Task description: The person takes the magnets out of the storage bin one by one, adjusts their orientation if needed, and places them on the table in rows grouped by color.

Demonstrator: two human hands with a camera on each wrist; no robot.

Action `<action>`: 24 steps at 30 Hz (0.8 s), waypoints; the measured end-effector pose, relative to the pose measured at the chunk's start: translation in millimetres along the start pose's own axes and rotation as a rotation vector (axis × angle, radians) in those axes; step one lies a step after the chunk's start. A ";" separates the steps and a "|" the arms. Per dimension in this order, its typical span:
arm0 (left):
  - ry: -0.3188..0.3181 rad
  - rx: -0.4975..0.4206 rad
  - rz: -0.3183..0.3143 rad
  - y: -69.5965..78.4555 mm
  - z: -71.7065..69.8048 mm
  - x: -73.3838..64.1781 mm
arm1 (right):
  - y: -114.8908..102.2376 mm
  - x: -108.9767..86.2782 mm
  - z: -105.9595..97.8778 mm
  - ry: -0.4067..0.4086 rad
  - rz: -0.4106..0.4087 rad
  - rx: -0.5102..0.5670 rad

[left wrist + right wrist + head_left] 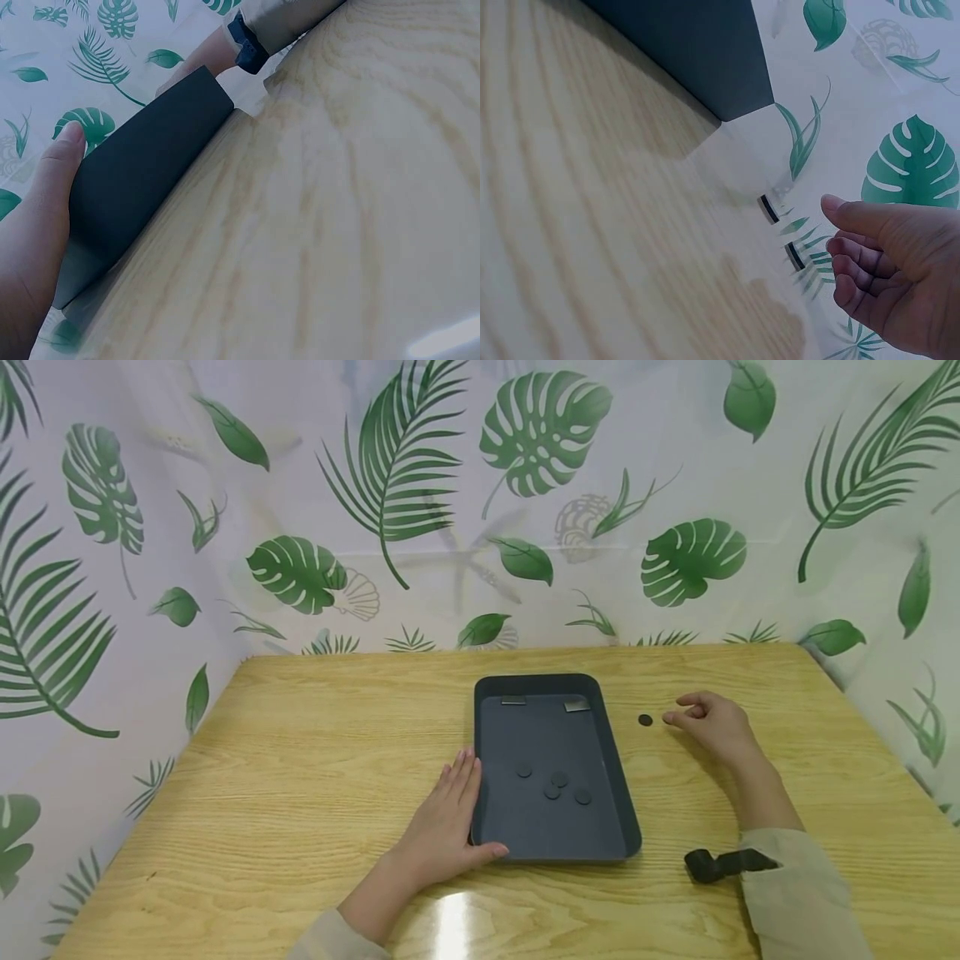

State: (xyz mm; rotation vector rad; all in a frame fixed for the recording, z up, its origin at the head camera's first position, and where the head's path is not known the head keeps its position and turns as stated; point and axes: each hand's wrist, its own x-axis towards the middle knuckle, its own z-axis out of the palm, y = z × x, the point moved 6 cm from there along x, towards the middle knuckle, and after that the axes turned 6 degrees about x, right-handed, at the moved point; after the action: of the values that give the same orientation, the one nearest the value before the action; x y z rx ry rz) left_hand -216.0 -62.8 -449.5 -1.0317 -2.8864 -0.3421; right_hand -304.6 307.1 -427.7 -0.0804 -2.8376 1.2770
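black disc (645, 720) lies on table (337, 735); just left of right hand (716, 728)

No readable text or numbers.

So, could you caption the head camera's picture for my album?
Left hand against a dark tray, right hand near a small black disc on the table.

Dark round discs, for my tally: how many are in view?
6 dark round discs: four in the grey rectangular tray, one left, two close together between, one right; two on the wooden table near the right hand; the head view shows one. More may be hidden.
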 end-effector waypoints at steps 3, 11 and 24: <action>0.003 -0.005 0.002 0.1 0.3 0.0 | -3.3 -1.6 -0.9 -0.013 -0.003 0.008; 0.006 -0.007 0.006 0.8 -1.0 -0.4 | -15.6 -1.3 -4.0 -0.057 -0.035 -0.008; -0.005 -0.008 -0.007 1.1 -1.5 -0.5 | -46.6 -10.5 -10.6 -0.061 -0.097 -0.032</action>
State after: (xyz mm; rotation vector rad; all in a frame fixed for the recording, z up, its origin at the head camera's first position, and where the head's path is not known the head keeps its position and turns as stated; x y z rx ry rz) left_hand -214.9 -62.6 -447.9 -1.0257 -2.8959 -0.3517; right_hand -295.3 283.6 -385.8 0.0968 -2.8736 1.2356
